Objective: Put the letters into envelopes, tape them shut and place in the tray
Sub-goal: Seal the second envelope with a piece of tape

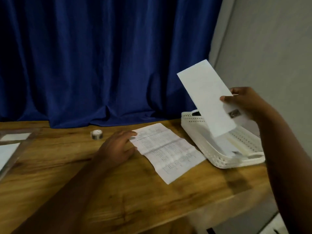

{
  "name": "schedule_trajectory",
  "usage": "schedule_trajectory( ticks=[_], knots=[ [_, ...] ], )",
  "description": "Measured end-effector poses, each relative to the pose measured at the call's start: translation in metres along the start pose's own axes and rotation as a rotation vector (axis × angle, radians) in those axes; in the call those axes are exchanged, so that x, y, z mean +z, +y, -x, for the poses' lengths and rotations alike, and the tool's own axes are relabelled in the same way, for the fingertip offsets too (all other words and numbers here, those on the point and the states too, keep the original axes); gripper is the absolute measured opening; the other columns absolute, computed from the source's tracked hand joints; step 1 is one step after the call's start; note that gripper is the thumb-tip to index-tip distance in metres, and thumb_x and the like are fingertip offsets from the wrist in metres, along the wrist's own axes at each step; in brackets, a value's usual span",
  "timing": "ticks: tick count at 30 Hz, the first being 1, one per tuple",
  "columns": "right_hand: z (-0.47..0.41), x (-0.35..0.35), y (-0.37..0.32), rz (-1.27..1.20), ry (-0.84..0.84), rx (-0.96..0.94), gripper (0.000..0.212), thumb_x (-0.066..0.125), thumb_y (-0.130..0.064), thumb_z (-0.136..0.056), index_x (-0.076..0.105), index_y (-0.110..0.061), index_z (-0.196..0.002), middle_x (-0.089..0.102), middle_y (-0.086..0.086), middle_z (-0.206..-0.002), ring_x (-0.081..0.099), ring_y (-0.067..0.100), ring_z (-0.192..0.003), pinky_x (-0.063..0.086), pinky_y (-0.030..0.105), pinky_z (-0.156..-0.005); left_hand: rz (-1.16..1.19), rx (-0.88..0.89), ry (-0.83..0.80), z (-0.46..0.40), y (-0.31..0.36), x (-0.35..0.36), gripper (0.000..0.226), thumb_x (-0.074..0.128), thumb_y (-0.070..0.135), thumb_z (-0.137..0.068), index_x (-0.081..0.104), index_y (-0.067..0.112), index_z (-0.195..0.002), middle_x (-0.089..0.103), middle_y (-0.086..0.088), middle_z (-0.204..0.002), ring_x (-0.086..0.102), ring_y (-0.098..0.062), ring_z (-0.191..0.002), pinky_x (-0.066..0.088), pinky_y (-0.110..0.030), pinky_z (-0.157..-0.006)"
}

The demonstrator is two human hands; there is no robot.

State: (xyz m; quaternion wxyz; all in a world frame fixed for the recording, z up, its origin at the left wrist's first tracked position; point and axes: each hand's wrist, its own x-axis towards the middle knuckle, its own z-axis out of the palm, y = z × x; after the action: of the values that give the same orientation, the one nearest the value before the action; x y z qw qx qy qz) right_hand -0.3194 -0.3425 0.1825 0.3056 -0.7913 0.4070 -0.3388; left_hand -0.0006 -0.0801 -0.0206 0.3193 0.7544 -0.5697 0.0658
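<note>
My right hand holds a white envelope up in the air, tilted, above the white perforated tray at the table's right side. The thumb lies on the envelope's front and the fingers are behind it. More envelopes lie inside the tray. A printed letter, creased from folding, lies flat on the wooden table left of the tray. My left hand rests with straight fingers on the letter's left edge. A small roll of tape stands on the table further left.
A blue curtain hangs behind the wooden table. A clear plastic holder with white papers sits at the table's left edge. A grey wall is on the right. The table's front right corner is near my right forearm.
</note>
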Motion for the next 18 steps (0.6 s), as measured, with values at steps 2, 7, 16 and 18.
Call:
schedule_trajectory(
  ticks=[2, 7, 16, 18],
  knots=[
    [-0.003, -0.022, 0.021, 0.118, 0.035, 0.069, 0.016, 0.073, -0.020, -0.090, 0.071, -0.007, -0.099, 0.072, 0.018, -0.091, 0.066, 0.027, -0.062, 0.054, 0.028, -0.057, -0.006, -0.013, -0.020, -0.001, -0.004, 0.003, 0.052, 0.072, 0.036, -0.090, 0.055, 0.034, -0.140, 0.052, 0.010, -0.149, 0.045, -0.013, -0.138, 0.035, -0.029, -0.112],
    [-0.008, -0.043, 0.081, 0.221, -0.010, 0.273, 0.026, 0.071, -0.015, -0.091, 0.067, 0.003, -0.109, 0.068, 0.017, -0.090, 0.067, 0.031, -0.066, 0.059, 0.033, -0.052, 0.005, -0.018, -0.115, -0.001, 0.001, 0.014, 0.053, 0.072, 0.034, -0.092, 0.053, 0.037, -0.142, 0.051, 0.013, -0.150, 0.044, -0.008, -0.138, 0.036, -0.030, -0.114],
    [-0.028, -0.009, 0.135, 0.330, -0.188, 0.448, 0.047, 0.084, -0.034, -0.079, 0.066, -0.002, -0.109, 0.073, 0.015, -0.099, 0.074, 0.028, -0.072, 0.058, 0.037, -0.073, -0.010, -0.064, -0.166, -0.001, 0.003, 0.010, 0.048, 0.067, 0.045, -0.095, 0.055, 0.036, -0.141, 0.054, 0.010, -0.148, 0.047, -0.011, -0.136, 0.039, -0.032, -0.111],
    [-0.033, -0.005, 0.145, 0.308, -0.221, 0.486, 0.053, 0.089, -0.031, -0.072, 0.067, 0.000, -0.110, 0.073, 0.018, -0.098, 0.074, 0.035, -0.082, 0.060, 0.049, -0.081, -0.018, -0.061, -0.169, -0.001, 0.003, 0.009, 0.048, 0.066, 0.045, -0.095, 0.055, 0.035, -0.141, 0.054, 0.010, -0.148, 0.047, -0.010, -0.136, 0.039, -0.032, -0.112]
  ],
)
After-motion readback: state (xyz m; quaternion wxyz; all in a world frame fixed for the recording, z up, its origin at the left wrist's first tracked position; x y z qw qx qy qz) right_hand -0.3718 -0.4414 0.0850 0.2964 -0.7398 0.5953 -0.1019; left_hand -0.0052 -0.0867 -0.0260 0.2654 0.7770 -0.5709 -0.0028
